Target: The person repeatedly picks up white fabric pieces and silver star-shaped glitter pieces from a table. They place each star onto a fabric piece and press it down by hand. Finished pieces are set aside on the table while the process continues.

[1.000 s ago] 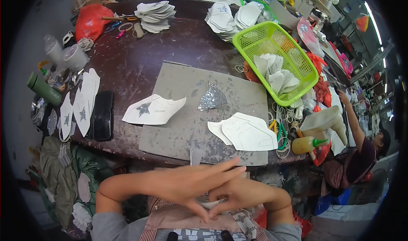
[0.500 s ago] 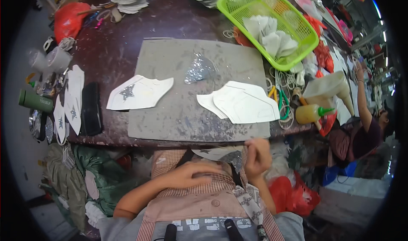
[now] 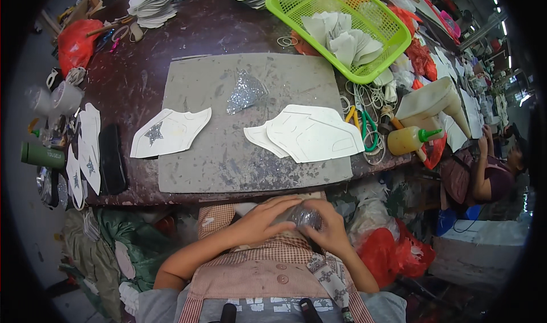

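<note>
Close to my lap, below the table's front edge, both hands are at a curved silver glitter piece (image 3: 307,219). My left hand (image 3: 266,222) has its thumb and fingers bent round the near left side of it. My right hand (image 3: 329,227) grips its right side with curled fingers. A pale part shows behind the fingers; the rest is hidden. On the grey board (image 3: 205,177) lie another silver glitter piece (image 3: 246,92), a white cut piece with a silver star (image 3: 171,132) at the left, and overlapping white cut pieces (image 3: 313,132) at the right.
A green basket (image 3: 396,55) with white pieces stands at the back right. Green-handled scissors (image 3: 369,130) and a yellow glue bottle (image 3: 405,140) lie right of the board. A black case (image 3: 113,160) and a green cylinder (image 3: 43,155) are left. Another person (image 3: 490,172) works far right.
My left hand has moved right and up to the glitter piece. My right hand has come down and inward onto it. The whole view has shifted slightly; the other person's arm has lowered.
</note>
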Action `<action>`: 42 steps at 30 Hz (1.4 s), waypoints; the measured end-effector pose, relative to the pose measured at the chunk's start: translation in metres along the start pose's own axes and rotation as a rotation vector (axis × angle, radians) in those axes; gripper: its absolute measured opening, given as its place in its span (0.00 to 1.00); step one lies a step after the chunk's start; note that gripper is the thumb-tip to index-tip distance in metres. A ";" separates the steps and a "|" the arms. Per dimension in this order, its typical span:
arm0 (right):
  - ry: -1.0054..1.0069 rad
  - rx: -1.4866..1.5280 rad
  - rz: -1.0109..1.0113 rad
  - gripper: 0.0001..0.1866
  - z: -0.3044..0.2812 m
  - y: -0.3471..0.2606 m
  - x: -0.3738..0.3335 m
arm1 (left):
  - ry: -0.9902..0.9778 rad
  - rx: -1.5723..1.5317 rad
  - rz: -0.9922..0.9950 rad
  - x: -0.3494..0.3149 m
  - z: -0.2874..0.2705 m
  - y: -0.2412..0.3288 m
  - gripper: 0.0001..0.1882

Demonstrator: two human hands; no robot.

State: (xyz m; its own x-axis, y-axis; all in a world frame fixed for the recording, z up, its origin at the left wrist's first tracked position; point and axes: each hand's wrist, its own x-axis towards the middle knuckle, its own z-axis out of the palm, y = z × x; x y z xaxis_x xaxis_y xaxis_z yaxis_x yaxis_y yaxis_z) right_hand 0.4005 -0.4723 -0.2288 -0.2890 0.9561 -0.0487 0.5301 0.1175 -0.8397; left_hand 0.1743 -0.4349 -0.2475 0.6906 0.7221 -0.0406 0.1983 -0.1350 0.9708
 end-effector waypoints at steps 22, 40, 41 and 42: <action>-0.048 -0.305 -0.509 0.10 -0.041 -0.047 0.178 | 0.095 -0.362 0.002 -0.068 -0.083 0.090 0.11; -0.486 -0.040 -0.555 0.06 -0.040 -0.118 0.112 | 0.132 -0.399 -0.287 -0.048 -0.076 0.107 0.28; -0.503 -0.024 -0.560 0.06 -0.037 -0.119 0.112 | 0.114 -0.352 -0.302 -0.050 -0.075 0.103 0.27; -0.518 -0.023 -0.562 0.06 -0.037 -0.119 0.111 | 0.110 -0.346 -0.300 -0.050 -0.074 0.102 0.26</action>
State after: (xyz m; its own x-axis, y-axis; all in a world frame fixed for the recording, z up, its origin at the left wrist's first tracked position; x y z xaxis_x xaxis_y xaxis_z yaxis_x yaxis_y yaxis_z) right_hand 0.3346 -0.3698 -0.1148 -0.8541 0.5034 0.1307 0.2074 0.5601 -0.8020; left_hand 0.1087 -0.4347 -0.1289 0.5568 0.7646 -0.3246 0.1214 0.3116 0.9424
